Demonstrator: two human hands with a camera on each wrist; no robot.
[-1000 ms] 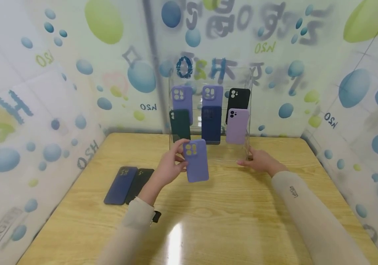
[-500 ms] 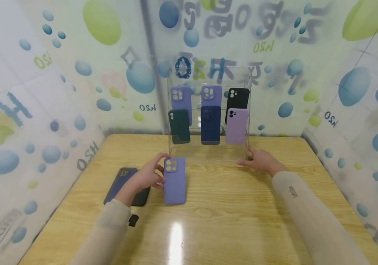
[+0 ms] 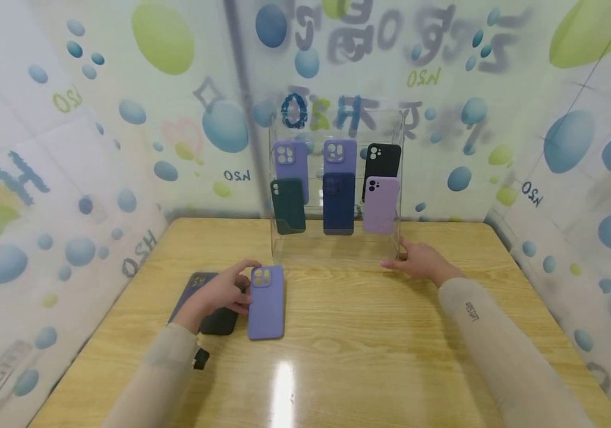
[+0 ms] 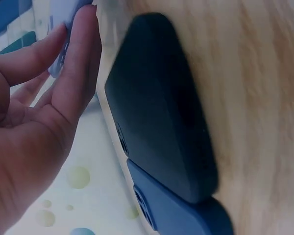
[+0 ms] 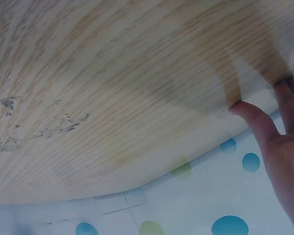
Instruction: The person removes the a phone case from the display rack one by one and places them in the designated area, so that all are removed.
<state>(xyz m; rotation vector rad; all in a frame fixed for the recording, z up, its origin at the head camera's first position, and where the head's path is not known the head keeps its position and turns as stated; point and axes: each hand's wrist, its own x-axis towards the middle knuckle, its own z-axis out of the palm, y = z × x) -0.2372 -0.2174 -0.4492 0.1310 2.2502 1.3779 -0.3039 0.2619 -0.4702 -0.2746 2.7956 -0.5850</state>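
Black phone case (image 4: pixel 157 107) lying on the wood-grained desk (image 4: pixel 259 98). Blue case (image 4: pixel 174 198), touching the black case's lower end and partly out of frame. To the left of the black case, the left grip (image 4: pixel 44 107) pinches a pale violet case (image 4: pixel 63 14) between thumb and fingers. Spotted wall (image 4: pixel 100 147) beyond the black case.

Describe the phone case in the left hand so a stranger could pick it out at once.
On the wooden table, find the clear stand of phone cases. In front of its left end, the left hand holds one case by its edge. It is purple, whereas its two neighbours lying on the table are black and dark blue.
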